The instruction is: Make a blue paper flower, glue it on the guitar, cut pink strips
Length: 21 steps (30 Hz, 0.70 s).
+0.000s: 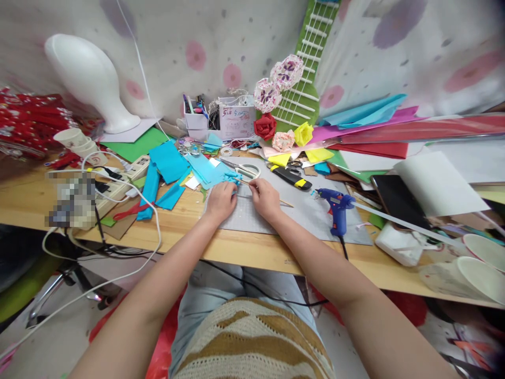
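Striped knit top (252, 337) fills the bottom edge. Over the grey mat (307, 217), left hand (221, 202) pinches blue paper (230, 180), right hand (265, 199) pinches a thin wooden stick (286, 202).

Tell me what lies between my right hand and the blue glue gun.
Head view: the free end of the thin wooden stick pokes out from the right hand; beyond it, bare grey mat up to the glue gun.

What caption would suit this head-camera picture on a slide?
Left hand and right hand pinch blue paper against a stick over a grey mat, blue glue gun nearby.
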Tool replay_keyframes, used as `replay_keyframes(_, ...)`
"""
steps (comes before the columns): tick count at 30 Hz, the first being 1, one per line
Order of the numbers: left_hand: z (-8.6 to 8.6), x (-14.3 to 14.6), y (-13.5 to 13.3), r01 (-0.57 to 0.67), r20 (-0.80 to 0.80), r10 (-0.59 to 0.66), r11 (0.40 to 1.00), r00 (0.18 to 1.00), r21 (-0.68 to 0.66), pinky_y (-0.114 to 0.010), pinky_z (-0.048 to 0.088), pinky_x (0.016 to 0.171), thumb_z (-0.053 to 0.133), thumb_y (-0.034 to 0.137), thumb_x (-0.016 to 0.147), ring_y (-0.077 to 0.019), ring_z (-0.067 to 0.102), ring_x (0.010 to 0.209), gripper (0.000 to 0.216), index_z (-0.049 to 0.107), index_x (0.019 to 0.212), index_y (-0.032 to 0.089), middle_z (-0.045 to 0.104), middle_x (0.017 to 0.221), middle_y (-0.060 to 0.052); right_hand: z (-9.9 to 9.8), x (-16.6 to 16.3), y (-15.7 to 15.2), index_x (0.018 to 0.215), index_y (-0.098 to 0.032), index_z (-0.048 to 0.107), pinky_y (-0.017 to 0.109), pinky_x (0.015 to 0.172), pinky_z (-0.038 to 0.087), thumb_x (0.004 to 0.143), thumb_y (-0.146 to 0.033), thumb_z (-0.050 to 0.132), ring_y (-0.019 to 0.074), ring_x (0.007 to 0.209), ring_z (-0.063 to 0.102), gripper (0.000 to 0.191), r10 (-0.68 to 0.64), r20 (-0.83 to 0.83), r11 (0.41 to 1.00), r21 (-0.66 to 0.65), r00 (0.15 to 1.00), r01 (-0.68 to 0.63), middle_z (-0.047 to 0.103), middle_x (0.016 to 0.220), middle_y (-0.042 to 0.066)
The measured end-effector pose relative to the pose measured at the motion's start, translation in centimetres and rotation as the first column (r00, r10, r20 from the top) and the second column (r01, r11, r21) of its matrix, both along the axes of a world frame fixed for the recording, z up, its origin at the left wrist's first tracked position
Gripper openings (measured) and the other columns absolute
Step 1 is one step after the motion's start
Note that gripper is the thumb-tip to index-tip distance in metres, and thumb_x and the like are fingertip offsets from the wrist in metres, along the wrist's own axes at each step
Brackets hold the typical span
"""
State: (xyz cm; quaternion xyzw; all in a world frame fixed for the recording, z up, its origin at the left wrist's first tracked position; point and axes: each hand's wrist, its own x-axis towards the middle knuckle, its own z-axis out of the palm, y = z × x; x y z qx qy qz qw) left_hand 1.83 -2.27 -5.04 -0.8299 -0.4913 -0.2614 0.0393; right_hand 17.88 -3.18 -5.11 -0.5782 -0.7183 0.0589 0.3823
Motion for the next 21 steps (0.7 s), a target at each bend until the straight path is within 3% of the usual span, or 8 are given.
replay_keyframes(6, 0.0, -0.34, -0.4, -0.019, 0.14, 0.015, 1.0, 0.99, 0.025, -0.032, 0.042, 0.073, 0.05, 0.013, 0.075, -0.0203, 0.056, 0.08, 0.015, 0.051, 0.088, 0.019, 0.06, 0.08, -0.005, 0.32, -0.25, -0.39, 0.094, -0.021, 0.058, 0.029, 0.074, 0.043, 0.089, -0.023, 0.04, 0.0178, 0.086, 0.058, 0.019, 0.14, 0.012, 0.99, 0.009, 0.99, -0.14, 0.065, 0.094, 0.005)
replay_keyframes(15, -0.06, -0.47, -0.34, -0.148, 0.276, 0.13, 0.988, 0.952, 0.044, -0.031, 0.044, 0.075, 0.048, 0.013, 0.076, -0.0191, 0.056, 0.08, 0.028, 0.047, 0.103, 0.02, 0.06, 0.085, -0.004, 0.53, -0.6, -0.42, 0.098, -0.021, 0.058, 0.029, 0.075, 0.043, 0.089, -0.023, 0.041, 0.0179, 0.09, 0.059, 0.019, 0.15, 0.077, 0.989, -0.017, 0.986, -0.149, 0.065, 0.097, 0.006)
replay_keyframes(21, 0.26, -0.44, -0.45, -0.24, 0.223, 0.222, 0.969, 0.949, 0.056, -0.033, 0.043, 0.074, 0.043, 0.017, 0.081, -0.0218, 0.055, 0.085, 0.023, 0.051, 0.103, 0.02, 0.062, 0.088, -0.006, 0.71, -0.96, -0.59, 0.097, -0.021, 0.059, 0.027, 0.073, 0.04, 0.091, -0.024, 0.04, 0.0175, 0.091, 0.058, 0.02, 0.167, 0.155, 0.986, -0.029, 0.974, -0.164, 0.065, 0.097, 0.005)
